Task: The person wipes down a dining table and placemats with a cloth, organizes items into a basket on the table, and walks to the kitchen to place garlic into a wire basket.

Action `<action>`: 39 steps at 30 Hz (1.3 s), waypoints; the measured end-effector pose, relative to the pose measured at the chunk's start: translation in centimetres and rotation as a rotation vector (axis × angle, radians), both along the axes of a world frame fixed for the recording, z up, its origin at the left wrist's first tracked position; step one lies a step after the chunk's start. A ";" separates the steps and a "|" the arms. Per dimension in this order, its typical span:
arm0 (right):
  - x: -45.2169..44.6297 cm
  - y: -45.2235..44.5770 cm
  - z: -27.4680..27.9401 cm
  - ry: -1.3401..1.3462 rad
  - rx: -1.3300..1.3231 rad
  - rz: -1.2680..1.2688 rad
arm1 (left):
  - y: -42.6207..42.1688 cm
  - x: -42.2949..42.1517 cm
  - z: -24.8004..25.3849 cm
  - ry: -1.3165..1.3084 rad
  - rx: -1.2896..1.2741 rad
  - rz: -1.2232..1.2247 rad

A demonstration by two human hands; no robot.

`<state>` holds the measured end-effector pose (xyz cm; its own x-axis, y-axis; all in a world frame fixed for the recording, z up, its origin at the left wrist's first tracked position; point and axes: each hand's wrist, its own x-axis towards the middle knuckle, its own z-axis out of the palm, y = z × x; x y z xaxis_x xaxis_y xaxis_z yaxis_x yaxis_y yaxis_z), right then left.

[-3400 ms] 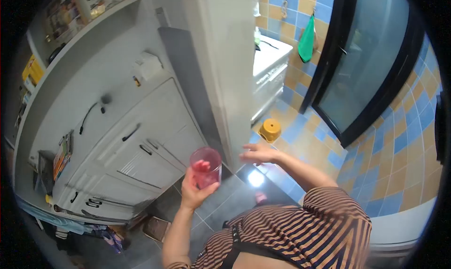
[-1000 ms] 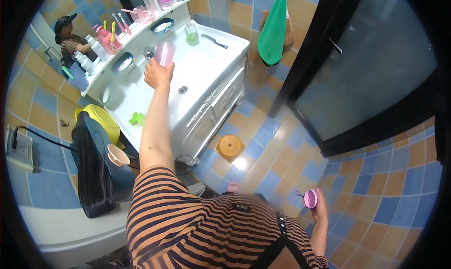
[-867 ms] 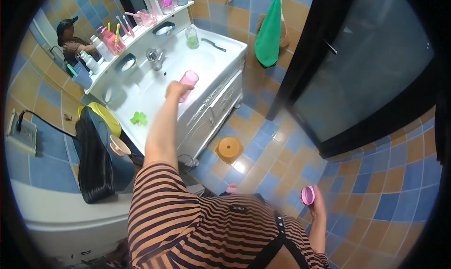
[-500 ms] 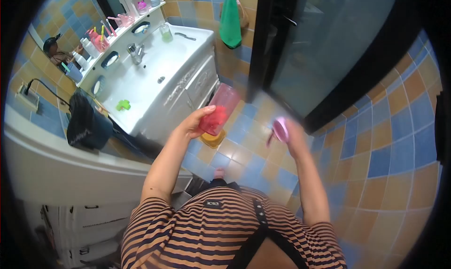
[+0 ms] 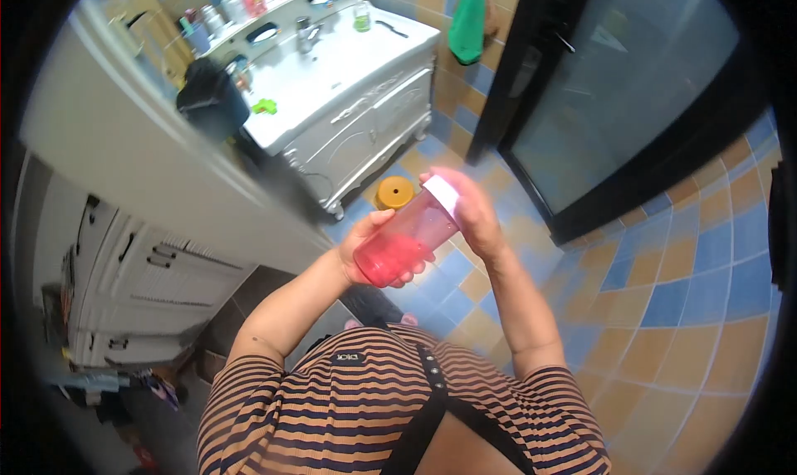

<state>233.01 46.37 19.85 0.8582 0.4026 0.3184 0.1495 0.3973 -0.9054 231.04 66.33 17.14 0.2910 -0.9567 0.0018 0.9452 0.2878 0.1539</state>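
A see-through pink bottle (image 5: 413, 226) is tilted in front of me, with its top toward the right. Around its lower part my left hand (image 5: 359, 247) is closed, thumb on the near upper side and fingertips showing underneath. Something deeper pink or red fills the bottom of the bottle; what it is I cannot make out. A pale pink-white lid (image 5: 442, 194) sits over the bottle's mouth. My right hand (image 5: 477, 214), slightly smeared by motion, wraps round this lid, and its fingers are partly hidden.
A white vanity with a sink (image 5: 286, 81) stands at the upper left, a green cross-shaped item (image 5: 265, 107) on it. A yellow stool (image 5: 394, 192) is on the tiled floor behind the bottle. A dark-framed glass door (image 5: 614, 85) stands right, a green towel (image 5: 467, 27) beside it.
My right hand has brought the lid from the right onto the bottle's mouth. My left hand with the bottle sits slightly lower. The view has turned, showing more of the cabinet at left.
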 end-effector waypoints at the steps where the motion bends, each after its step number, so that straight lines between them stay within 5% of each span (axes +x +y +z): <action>1: -0.4 0.9 0.4 -0.009 0.012 0.041 | 0.7 -0.9 -0.2 0.052 -0.086 -0.028; 3: -1.0 3.1 0.8 -0.009 0.014 0.111 | 2.4 -2.7 0.5 0.054 -0.093 0.047; 7: -2.3 8.6 1.1 -0.022 -0.141 0.186 | 8.0 -7.1 2.1 -0.471 0.596 0.490; 14: -9.0 26.3 -2.0 0.163 -0.396 0.155 | 18.7 -19.2 3.4 -1.642 2.248 1.238; 18: -14.9 34.3 0.2 0.099 -0.547 0.516 | 26.1 -28.0 2.6 -1.365 2.410 1.438; 22: -19.3 40.3 6.9 -0.114 -0.846 0.944 | 32.1 -37.8 3.7 -0.532 1.667 1.437; 25: -22.5 45.7 6.4 -0.474 -0.762 0.882 | 35.3 -43.3 2.1 -0.473 1.459 1.538; 28: -26.5 50.5 5.5 -0.420 -0.396 1.194 | 36.8 -47.6 1.9 -0.394 1.272 1.609; 30: -29.6 52.6 6.2 -0.467 -0.467 1.295 | 37.2 -49.5 1.2 -0.377 1.225 1.660; 32: -31.7 54.7 5.9 -0.463 -0.563 1.327 | 37.4 -51.4 0.9 -0.301 1.376 1.744; 35: -34.8 58.4 3.9 -0.541 -0.560 1.346 | 37.9 -53.5 0.1 -0.251 1.930 1.765; 38: -38.0 61.7 1.7 -0.829 -0.552 1.125 | 38.1 -53.5 0.7 -0.293 2.641 1.467; 39: -38.5 62.9 0.9 -0.832 -0.518 1.170 | 38.4 -53.3 0.7 -0.218 2.673 1.584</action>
